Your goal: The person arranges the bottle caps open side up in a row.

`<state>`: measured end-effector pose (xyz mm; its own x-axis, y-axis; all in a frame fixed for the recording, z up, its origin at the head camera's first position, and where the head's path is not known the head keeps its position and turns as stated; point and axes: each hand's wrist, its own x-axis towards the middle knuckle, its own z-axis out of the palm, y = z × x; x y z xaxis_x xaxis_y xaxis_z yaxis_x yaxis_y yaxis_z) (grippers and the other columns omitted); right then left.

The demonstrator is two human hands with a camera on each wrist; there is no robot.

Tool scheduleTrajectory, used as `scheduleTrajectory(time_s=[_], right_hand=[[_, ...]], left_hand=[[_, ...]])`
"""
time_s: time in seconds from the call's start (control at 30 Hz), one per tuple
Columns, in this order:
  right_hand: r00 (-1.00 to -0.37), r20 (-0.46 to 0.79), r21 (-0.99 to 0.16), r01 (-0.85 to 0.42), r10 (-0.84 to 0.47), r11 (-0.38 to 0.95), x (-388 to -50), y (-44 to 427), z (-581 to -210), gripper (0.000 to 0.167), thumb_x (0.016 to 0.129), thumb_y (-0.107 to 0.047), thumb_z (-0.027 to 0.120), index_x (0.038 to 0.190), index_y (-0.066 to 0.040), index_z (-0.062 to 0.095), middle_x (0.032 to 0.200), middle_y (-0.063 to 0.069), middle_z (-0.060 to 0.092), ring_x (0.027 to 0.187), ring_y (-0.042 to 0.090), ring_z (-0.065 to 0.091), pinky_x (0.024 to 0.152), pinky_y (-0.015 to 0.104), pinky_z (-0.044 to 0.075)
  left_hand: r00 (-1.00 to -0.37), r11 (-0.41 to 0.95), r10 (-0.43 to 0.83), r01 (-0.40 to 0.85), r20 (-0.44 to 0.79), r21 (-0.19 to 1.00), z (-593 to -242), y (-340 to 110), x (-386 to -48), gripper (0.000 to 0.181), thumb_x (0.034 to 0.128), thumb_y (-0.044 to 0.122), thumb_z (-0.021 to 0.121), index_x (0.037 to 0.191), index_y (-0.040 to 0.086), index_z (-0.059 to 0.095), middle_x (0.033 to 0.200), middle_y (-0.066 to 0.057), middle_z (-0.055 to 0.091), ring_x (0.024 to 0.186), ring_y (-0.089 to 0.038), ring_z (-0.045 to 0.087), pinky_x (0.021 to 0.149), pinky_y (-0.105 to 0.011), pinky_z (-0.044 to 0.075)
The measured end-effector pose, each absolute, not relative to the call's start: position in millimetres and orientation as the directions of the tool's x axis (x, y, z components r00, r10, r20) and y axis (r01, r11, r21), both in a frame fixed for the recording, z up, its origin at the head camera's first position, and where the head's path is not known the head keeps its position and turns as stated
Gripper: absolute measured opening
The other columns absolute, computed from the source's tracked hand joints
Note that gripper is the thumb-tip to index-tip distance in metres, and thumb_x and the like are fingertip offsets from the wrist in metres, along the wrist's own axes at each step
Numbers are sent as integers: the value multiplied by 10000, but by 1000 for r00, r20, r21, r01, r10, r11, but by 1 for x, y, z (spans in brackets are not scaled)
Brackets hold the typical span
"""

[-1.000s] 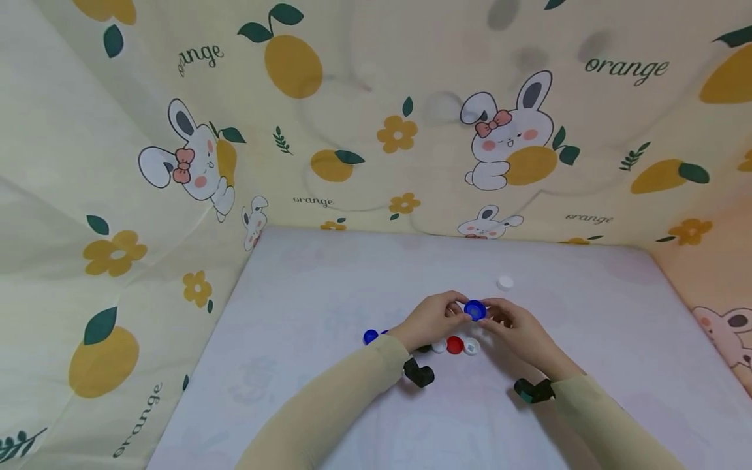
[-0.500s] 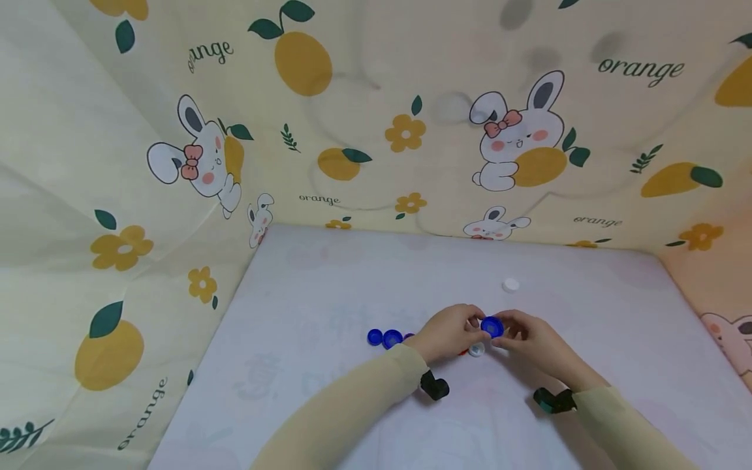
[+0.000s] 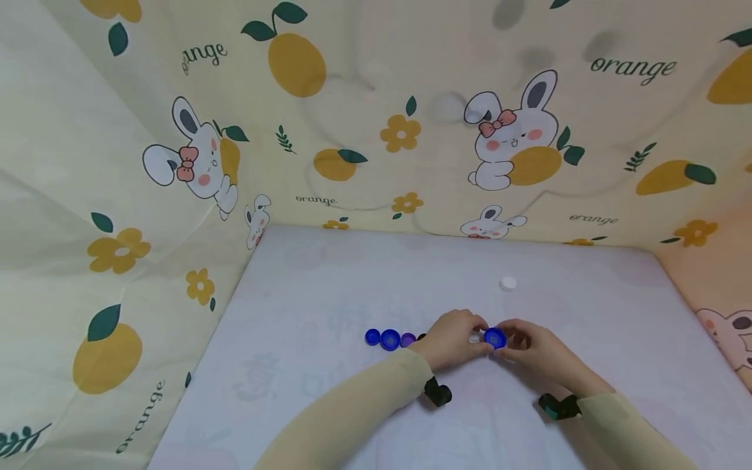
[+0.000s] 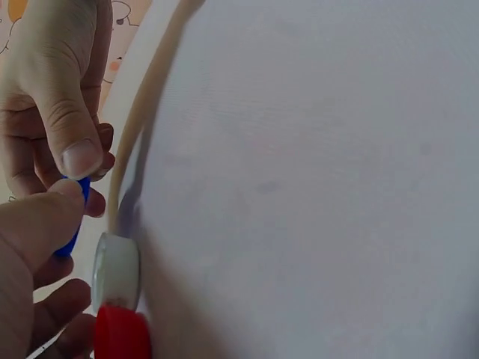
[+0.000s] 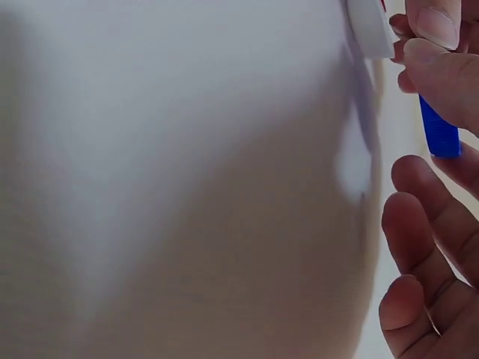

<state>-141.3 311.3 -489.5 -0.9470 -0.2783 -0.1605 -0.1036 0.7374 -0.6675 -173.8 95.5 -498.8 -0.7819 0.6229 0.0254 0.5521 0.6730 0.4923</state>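
A blue bottle cap (image 3: 495, 338) is pinched between my two hands just above the table. My left hand (image 3: 455, 339) grips its left edge with thumb and fingertips, and my right hand (image 3: 537, 346) holds the right edge. In the left wrist view the blue cap (image 4: 71, 239) is seen edge-on, thumbs of both hands on it. Close below it, a white cap (image 4: 120, 273) and a red cap (image 4: 121, 335) stand side by side on the table. The right wrist view shows the blue cap (image 5: 440, 131) partly covered by fingers.
Left of my hands runs a row: a small blue cap (image 3: 373, 337), a larger blue cap (image 3: 390, 339), a purple cap (image 3: 408, 339) and a dark one (image 3: 421, 337), partly hidden by the left hand. A separate white cap (image 3: 508, 284) lies farther back. Patterned cloth hangs behind the table (image 3: 329, 281).
Both hands have come nearer and slightly right with the blue cap, down toward the row's right end. The row's left caps are now uncovered; the red and white ones are hidden in the head view.
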Motion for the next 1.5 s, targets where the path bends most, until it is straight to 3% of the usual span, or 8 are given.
scheduleTrajectory(time_s=[0.3,0.67,1.5], right_hand=[[-951,-134,-646,-130,-279,752,-136,314,-497,504,796,-437,777,1207,-189,625,971,-43,612,864,170,538,733,315,465],[-943,-69,-621,-214,-325,754,-136,312,-503,493,779,-396,803,1179,-152,651,996,-24,565,834,175,475,692,267,432],[-945,-124,-610,-167,-301,775,-136,312,-505,506,771,-435,800,1196,-206,646,1040,-28,538,874,176,470,736,282,446]], left_hand=[[-765,700,644,582,-13,415,-499,96,-169,437,850,540,679,1196,276,646,1087,122,593,986,-61,491,882,-219,375],[-768,715,641,591,-11,375,-505,97,-169,415,831,565,685,1149,301,659,1091,122,535,985,-64,441,892,-236,365],[-768,715,640,587,-18,381,-498,95,-167,408,825,558,697,1120,276,676,1087,111,556,1005,-69,463,902,-231,382]])
